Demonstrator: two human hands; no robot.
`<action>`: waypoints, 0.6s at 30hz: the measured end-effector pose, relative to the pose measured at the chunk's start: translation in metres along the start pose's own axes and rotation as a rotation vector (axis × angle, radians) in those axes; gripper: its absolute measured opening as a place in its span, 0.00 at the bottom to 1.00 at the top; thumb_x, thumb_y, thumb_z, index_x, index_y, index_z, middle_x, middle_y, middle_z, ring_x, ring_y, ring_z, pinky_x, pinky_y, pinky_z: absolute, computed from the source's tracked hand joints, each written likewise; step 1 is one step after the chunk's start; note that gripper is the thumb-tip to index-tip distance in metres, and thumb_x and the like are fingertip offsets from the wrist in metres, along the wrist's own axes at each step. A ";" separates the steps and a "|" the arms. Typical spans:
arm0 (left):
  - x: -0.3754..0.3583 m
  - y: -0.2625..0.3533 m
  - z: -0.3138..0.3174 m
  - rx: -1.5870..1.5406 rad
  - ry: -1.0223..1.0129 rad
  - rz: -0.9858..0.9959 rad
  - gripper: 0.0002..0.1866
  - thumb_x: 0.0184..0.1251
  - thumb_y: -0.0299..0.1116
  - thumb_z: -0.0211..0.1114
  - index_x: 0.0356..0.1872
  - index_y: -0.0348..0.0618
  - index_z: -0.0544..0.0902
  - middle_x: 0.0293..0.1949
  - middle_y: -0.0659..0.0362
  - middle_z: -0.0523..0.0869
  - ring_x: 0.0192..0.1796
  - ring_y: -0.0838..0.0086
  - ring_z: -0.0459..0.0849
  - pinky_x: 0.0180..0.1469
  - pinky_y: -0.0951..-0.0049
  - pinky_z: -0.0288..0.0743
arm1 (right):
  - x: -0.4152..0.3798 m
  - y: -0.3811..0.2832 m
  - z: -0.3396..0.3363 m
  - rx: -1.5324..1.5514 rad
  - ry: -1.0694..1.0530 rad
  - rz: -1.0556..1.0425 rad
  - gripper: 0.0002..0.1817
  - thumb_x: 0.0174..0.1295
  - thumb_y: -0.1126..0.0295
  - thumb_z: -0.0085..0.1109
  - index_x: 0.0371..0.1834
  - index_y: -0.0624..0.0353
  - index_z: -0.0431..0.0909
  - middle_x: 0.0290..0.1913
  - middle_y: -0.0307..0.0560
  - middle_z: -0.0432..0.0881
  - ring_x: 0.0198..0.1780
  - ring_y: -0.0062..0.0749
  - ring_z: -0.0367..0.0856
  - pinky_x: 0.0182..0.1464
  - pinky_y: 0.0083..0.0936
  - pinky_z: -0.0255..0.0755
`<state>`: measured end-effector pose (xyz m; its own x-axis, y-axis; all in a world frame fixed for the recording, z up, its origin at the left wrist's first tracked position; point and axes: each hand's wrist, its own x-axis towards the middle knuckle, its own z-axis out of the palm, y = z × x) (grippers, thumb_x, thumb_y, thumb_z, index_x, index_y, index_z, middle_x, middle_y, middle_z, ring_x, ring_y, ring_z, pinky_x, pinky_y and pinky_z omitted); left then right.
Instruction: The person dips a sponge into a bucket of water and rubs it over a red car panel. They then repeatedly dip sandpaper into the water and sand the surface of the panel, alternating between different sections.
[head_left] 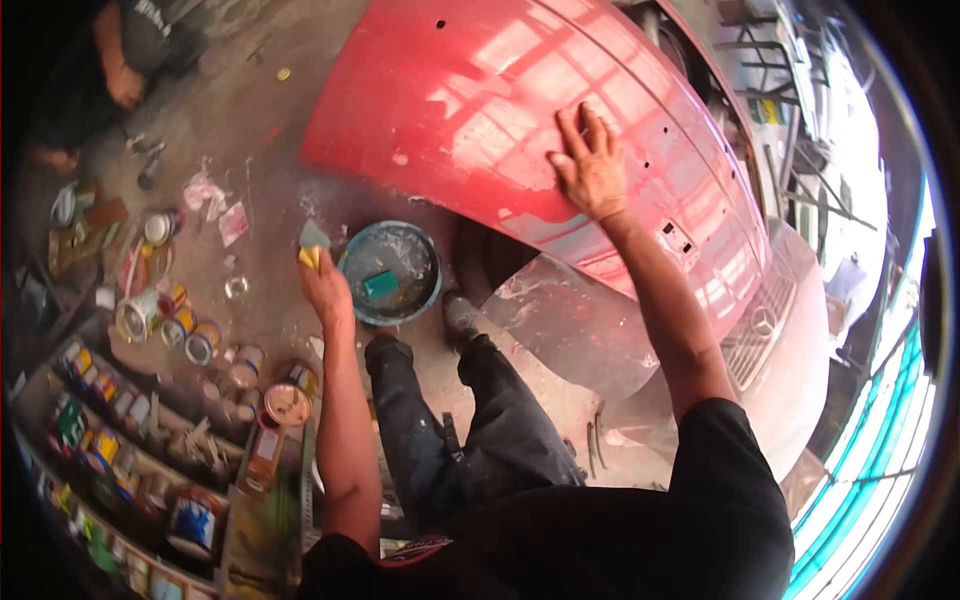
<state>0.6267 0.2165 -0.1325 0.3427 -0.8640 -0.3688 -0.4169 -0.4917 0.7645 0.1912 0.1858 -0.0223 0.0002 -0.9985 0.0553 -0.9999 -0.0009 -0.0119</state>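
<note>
My right hand lies on a large, glossy red car panel, fingers spread and holding nothing. Wet-looking patches and reflections cover the panel around it. Off to the left, my left hand is closed on a small yellow and grey-green piece, which could be a folded sanding sheet or a pad; its exact kind cannot be made out. Just right of that hand stands a round blue basin of cloudy water. Inside the basin is a green rectangular block.
Paint cans stand on the floor at left, near a shelf filled with tins. A silver car front with a grille is at right. Another person's hand shows at upper left. Metal racks stand at upper right.
</note>
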 end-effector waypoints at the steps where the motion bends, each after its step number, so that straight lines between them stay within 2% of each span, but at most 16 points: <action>1: 0.000 0.023 -0.001 0.013 0.038 0.000 0.26 0.79 0.40 0.59 0.67 0.30 0.74 0.61 0.39 0.82 0.62 0.47 0.81 0.63 0.56 0.73 | -0.012 0.016 -0.007 0.005 0.007 -0.011 0.37 0.73 0.41 0.53 0.82 0.40 0.65 0.80 0.62 0.61 0.76 0.63 0.60 0.78 0.56 0.55; 2: -0.005 0.052 0.006 0.022 0.083 -0.002 0.26 0.77 0.34 0.61 0.70 0.29 0.72 0.63 0.36 0.80 0.66 0.44 0.79 0.68 0.55 0.71 | -0.025 0.040 -0.015 0.011 0.017 -0.030 0.37 0.73 0.40 0.52 0.82 0.41 0.64 0.80 0.63 0.61 0.76 0.63 0.61 0.78 0.54 0.55; 4: -0.016 0.092 0.025 0.015 0.175 0.262 0.30 0.75 0.29 0.62 0.74 0.27 0.67 0.70 0.34 0.74 0.73 0.43 0.72 0.76 0.53 0.64 | -0.061 0.096 -0.020 -0.161 -0.010 0.006 0.40 0.74 0.39 0.50 0.84 0.46 0.61 0.80 0.64 0.60 0.77 0.63 0.60 0.78 0.54 0.54; 6: -0.032 0.125 0.054 0.105 0.201 0.365 0.33 0.74 0.26 0.60 0.77 0.27 0.61 0.77 0.32 0.64 0.80 0.39 0.61 0.82 0.50 0.53 | -0.095 0.145 -0.019 -0.180 -0.017 0.017 0.40 0.76 0.37 0.45 0.85 0.45 0.58 0.82 0.65 0.58 0.79 0.61 0.58 0.80 0.54 0.50; 8: -0.047 0.140 0.092 0.200 0.235 0.563 0.37 0.73 0.27 0.60 0.80 0.28 0.57 0.80 0.30 0.57 0.83 0.38 0.54 0.84 0.50 0.48 | -0.112 0.166 -0.004 -0.118 0.067 -0.027 0.40 0.77 0.36 0.41 0.86 0.43 0.56 0.83 0.65 0.55 0.80 0.63 0.56 0.82 0.53 0.46; 10: -0.074 0.151 0.128 0.278 0.169 0.623 0.40 0.71 0.28 0.62 0.81 0.28 0.55 0.81 0.29 0.53 0.84 0.36 0.49 0.84 0.45 0.43 | -0.114 0.170 0.009 -0.065 0.108 -0.011 0.41 0.76 0.33 0.38 0.86 0.41 0.56 0.85 0.62 0.53 0.80 0.68 0.54 0.82 0.55 0.44; 12: -0.117 0.159 0.162 0.400 0.072 0.548 0.43 0.69 0.31 0.65 0.81 0.28 0.54 0.81 0.30 0.52 0.84 0.35 0.47 0.84 0.41 0.42 | -0.117 0.165 0.011 -0.101 0.121 0.038 0.42 0.75 0.33 0.37 0.86 0.42 0.56 0.85 0.60 0.53 0.80 0.69 0.53 0.81 0.57 0.44; 14: -0.164 0.150 0.189 0.335 0.023 0.589 0.46 0.69 0.33 0.67 0.81 0.28 0.53 0.82 0.30 0.51 0.85 0.36 0.46 0.83 0.39 0.42 | -0.118 0.163 0.014 -0.086 0.119 0.091 0.42 0.73 0.30 0.39 0.86 0.38 0.57 0.86 0.55 0.53 0.80 0.70 0.53 0.80 0.59 0.45; 18: -0.214 0.127 0.211 0.363 -0.057 0.574 0.48 0.68 0.37 0.68 0.82 0.30 0.52 0.83 0.34 0.51 0.86 0.40 0.45 0.83 0.41 0.42 | -0.120 0.160 0.012 -0.036 0.121 0.101 0.42 0.73 0.29 0.38 0.86 0.36 0.58 0.86 0.52 0.52 0.80 0.70 0.52 0.80 0.61 0.45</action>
<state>0.3225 0.3158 -0.0682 -0.0576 -0.9983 0.0078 -0.7788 0.0499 0.6253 0.0310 0.3052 -0.0428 -0.0996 -0.9795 0.1753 -0.9946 0.1033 0.0121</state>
